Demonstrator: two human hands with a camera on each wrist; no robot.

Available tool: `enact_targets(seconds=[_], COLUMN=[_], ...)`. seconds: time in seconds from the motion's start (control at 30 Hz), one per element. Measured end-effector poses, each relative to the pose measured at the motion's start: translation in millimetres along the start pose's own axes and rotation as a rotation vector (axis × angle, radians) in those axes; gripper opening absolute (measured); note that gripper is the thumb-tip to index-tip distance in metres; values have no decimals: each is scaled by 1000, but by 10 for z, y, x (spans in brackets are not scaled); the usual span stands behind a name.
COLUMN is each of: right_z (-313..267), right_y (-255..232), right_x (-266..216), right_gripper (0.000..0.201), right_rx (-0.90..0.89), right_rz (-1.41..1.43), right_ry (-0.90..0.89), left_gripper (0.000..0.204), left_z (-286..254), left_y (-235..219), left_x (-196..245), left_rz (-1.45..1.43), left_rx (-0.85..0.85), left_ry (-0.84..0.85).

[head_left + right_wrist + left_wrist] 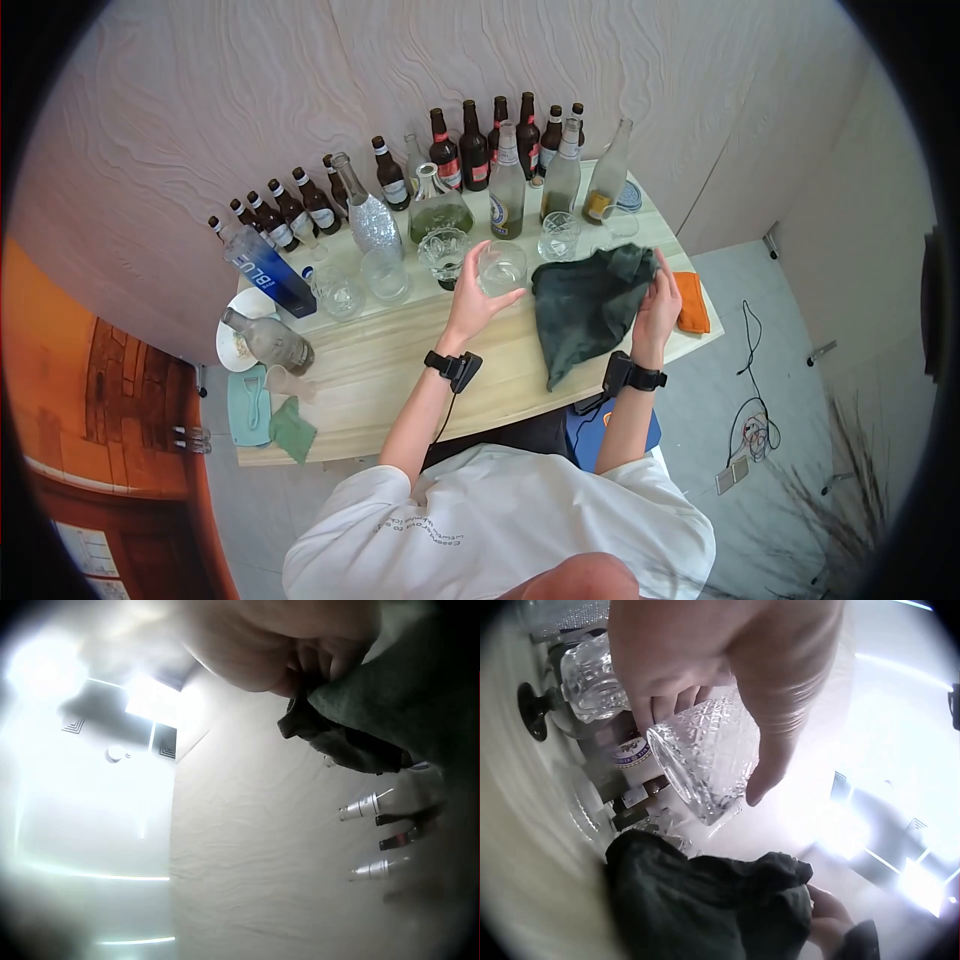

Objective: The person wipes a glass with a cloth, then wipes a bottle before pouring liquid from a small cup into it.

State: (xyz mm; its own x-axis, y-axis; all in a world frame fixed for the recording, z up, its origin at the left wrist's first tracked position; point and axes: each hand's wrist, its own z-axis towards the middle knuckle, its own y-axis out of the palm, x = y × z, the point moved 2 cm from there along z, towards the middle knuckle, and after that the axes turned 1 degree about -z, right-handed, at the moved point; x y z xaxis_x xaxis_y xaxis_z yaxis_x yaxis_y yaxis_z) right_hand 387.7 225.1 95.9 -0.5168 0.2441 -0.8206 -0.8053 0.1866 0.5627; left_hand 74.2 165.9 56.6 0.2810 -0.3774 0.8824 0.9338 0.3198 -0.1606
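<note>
My left hand (474, 305) grips a clear drinking glass (502, 270) above the middle of the table. In the left wrist view the glass (709, 754) shows a cut pattern, with the thumb on one side and the fingers on the other. A dark green cloth (590, 300) hangs from my right hand (656, 312), whose fingers hold its upper right corner. Seen from the right wrist, the cloth (405, 705) droops from curled fingers (315, 661). Glass and cloth are side by side, a small gap between them in the head view.
Brown beer bottles (474, 148) and clear bottles (507, 190) line the table's back. More glasses (386, 275) stand before them, beside a blue bottle (270, 275). An orange cloth (691, 303) lies at right; a grey bottle (275, 340), green cloth (292, 432) and teal board (243, 408) are at left.
</note>
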Motion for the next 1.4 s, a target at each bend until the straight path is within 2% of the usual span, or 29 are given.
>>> enact_targets(seconds=[0.13, 0.2, 0.37, 0.4, 0.5, 0.93, 1.4], right_z=[-14, -45, -145, -147, -133, -136, -123], right_y=[-331, -464, -408, -357, -481, -383, -415], right_x=[346, 562, 707, 738, 920, 877, 952], right_gripper=[37, 37, 35, 34, 33, 34, 33], right_rx=[93, 64, 36, 85, 19, -25, -34], right_rz=[-67, -95, -159, -169, -217, -282, -294], right_ry=[84, 124, 212, 231, 287, 269, 237], left_gripper=[89, 89, 88, 88, 88, 91, 125], left_z=[206, 312, 493, 512, 524, 463, 310], left_y=[187, 277, 395, 406, 452, 494, 427], left_x=[-25, -129, -350, -401, -478, -645, -1030], left_rz=[226, 193, 261, 274, 279, 299, 330], left_rx=[70, 121, 216, 219, 225, 222, 76], left_ry=[-19, -73, -97, -102, -142, -200, -219])
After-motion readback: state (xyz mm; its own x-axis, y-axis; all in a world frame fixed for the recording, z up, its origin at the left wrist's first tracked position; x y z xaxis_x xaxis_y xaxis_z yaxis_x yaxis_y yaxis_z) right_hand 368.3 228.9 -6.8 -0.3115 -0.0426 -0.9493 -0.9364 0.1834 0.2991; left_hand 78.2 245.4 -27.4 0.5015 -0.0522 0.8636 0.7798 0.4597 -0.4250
